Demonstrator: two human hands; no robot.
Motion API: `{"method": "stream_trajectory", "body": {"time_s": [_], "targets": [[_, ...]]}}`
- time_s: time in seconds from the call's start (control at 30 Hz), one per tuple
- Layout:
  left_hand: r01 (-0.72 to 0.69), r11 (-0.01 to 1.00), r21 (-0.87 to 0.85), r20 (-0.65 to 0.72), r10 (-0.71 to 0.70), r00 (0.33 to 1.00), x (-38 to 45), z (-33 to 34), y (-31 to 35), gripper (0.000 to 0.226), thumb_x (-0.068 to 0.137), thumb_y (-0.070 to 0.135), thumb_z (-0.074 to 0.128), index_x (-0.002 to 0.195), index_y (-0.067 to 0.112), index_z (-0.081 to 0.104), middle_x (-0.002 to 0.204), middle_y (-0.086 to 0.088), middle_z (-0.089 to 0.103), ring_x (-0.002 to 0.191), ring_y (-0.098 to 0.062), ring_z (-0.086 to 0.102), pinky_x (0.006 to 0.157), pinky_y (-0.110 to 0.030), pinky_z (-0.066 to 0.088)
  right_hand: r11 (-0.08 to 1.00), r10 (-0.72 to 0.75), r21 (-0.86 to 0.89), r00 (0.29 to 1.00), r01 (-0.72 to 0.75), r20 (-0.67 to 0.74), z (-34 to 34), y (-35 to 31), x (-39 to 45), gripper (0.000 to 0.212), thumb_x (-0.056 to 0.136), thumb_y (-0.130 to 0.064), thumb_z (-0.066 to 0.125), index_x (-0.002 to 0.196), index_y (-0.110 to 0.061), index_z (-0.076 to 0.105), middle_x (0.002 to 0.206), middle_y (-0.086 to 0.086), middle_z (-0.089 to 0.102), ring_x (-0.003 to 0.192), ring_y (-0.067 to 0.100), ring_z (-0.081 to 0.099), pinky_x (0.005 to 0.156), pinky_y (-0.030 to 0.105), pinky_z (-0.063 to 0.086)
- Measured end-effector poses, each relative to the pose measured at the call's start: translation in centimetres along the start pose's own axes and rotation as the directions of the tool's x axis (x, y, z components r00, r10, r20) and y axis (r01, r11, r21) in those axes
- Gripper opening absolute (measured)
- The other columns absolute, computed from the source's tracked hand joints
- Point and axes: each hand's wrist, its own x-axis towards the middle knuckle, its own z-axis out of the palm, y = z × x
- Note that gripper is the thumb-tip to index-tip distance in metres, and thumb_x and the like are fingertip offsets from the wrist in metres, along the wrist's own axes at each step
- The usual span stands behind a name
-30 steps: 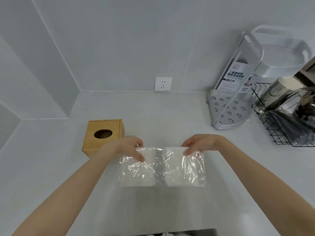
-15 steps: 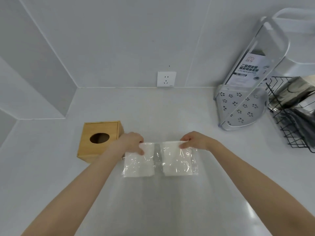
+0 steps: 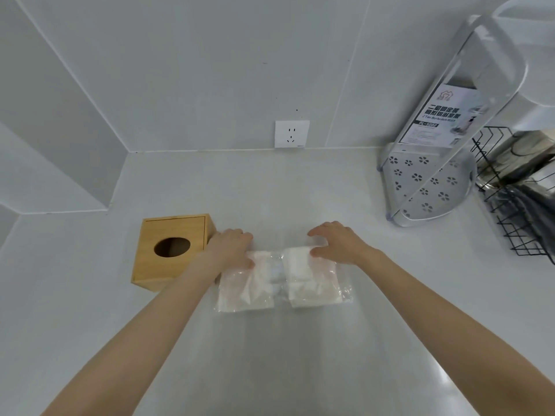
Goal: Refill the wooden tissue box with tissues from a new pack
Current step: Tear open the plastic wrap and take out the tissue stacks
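Tissue pack (image 3: 282, 279) lies flat mid-counter (image 3: 300, 355), wooden tissue box (image 3: 171, 250) just left; open counter near side. Left hand (image 3: 232, 249) and right hand (image 3: 338, 243) press its far corners, fingers loosely spread; grip on wrap probably none, view blurred

We see a smooth white counter (image 3: 270, 187) that meets plain grey-white walls (image 3: 210, 70) in a corner, a white plug socket (image 3: 291, 133) low on the back wall, and soft light shining on the counter.
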Motion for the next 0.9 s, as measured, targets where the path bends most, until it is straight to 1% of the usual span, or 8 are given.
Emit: {"method": "stream_trajectory", "body": {"time_s": [0.13, 0.23, 0.43, 0.53, 0.6, 0.7, 0.8, 0.9], "targets": [[-0.031, 0.998, -0.049, 0.03, 0.032, 0.999, 0.3, -0.3, -0.1, 0.031, 0.078, 0.021, 0.06, 0.109, 0.015, 0.056, 0.123, -0.006, 0.056, 0.113, -0.024, 0.052, 0.089, -0.035, 0.045, 0.989, 0.048, 0.137, 0.993, -0.062, 0.109, -0.4, -0.3, 0.1, 0.05, 0.079, -0.023, 0.064, 0.127, -0.02, 0.051, 0.126, 0.003, 0.056, 0.115, 0.022, 0.052, 0.1, 0.035, 0.042], [-0.026, 0.991, -0.13, 0.047, 0.032, 0.998, 0.4, -0.3, -0.1, 0.04, 0.077, 0.019, 0.063, 0.116, 0.012, 0.055, 0.119, -0.005, 0.057, 0.109, -0.023, 0.054, 0.086, -0.034, 0.047, 0.987, 0.061, 0.141, 0.989, -0.081, 0.136, -0.1, -0.1, 0.3, 0.048, 0.076, -0.019, 0.066, 0.123, -0.018, 0.055, 0.122, 0.005, 0.058, 0.109, 0.023, 0.056, 0.092, 0.036, 0.049], [-0.021, 0.979, -0.202, 0.083, 0.039, 0.996, 0.7, -0.2, -0.3, 0.038, 0.078, 0.019, 0.065, 0.114, 0.011, 0.058, 0.118, -0.005, 0.06, 0.108, -0.021, 0.054, 0.083, -0.029, 0.046, 0.989, 0.049, 0.128, 0.984, -0.071, 0.171, 0.1, -0.3, 0.6, 0.04, 0.078, -0.018, 0.065, 0.117, -0.015, 0.058, 0.114, 0.003, 0.057, 0.107, 0.023, 0.055, 0.088, 0.032, 0.046], [-0.03, 0.98, -0.195, 0.088, 0.048, 0.995, 0.7, -0.5, -0.3, 0.033, 0.077, 0.019, 0.064, 0.108, 0.011, 0.062, 0.114, -0.004, 0.063, 0.095, -0.019, 0.054, 0.076, -0.029, 0.045, 0.996, 0.021, 0.086, 0.982, -0.037, 0.189, -0.4, -0.6, 0.7, 0.029, 0.077, -0.016, 0.065, 0.104, -0.006, 0.064, 0.107, 0.012, 0.064, 0.092, 0.026, 0.058, 0.072, 0.031, 0.044], [-0.059, 0.979, -0.194, 0.047, 0.069, 0.997, 0.7, -1.3, -0.3, 0.028, 0.077, 0.018, 0.064, 0.104, 0.01, 0.065, 0.109, -0.005, 0.066, 0.094, -0.02, 0.056, 0.071, -0.025, 0.042, 0.996, 0.015, 0.085, 0.985, -0.03, 0.173, -1.4, -0.9, 0.4, 0.026, 0.075, -0.016, 0.067, 0.099, -0.005, 0.066, 0.102, 0.015, 0.065, 0.082, 0.023, 0.056, 0.064, 0.029, 0.044], [-0.089, 0.971, -0.221, -0.063, 0.077, 0.995, 0.2, -3.7, -0.6, 0.026, 0.078, 0.017, 0.065, 0.102, 0.009, 0.066, 0.098, -0.006, 0.061, 0.096, -0.021, 0.056, 0.074, -0.027, 0.042, 0.997, -0.001, 0.082, 0.997, -0.006, 0.075, -3.8, -1.4, -0.1, 0.029, 0.074, -0.016, 0.069, 0.101, -0.008, 0.066, 0.095, 0.007, 0.061, 0.088, 0.024, 0.059, 0.074, 0.035, 0.05], [-0.126, 0.965, -0.231, -0.239, 0.069, 0.969, -0.4, -5.6, -0.8, 0.023, 0.08, 0.018, 0.065, 0.101, 0.01, 0.062, 0.101, -0.004, 0.054, 0.101, -0.023, 0.054, 0.078, -0.031, 0.042, 0.997, -0.049, 0.056, 0.992, 0.056, -0.119, -5.7, -2.1, -0.8, 0.025, 0.073, -0.014, 0.069, 0.097, -0.009, 0.065, 0.091, 0.0, 0.053, 0.091, 0.022, 0.055, 0.074, 0.03, 0.043], [-0.162, 0.965, -0.208, -0.483, 0.043, 0.875, -1.4, -5.5, -0.4, 0.017, 0.082, 0.013, 0.06, 0.099, 0.008, 0.058, 0.106, -0.006, 0.059, 0.098, -0.025, 0.057, 0.071, -0.03, 0.039, 0.993, -0.115, -0.03, 0.923, 0.112, -0.368, -5.4, -2.2, -1.4, 0.019, 0.076, -0.014, 0.063, 0.095, -0.012, 0.06, 0.092, 0.003, 0.06, 0.09, 0.025, 0.054, 0.073, 0.03, 0.034]]}}
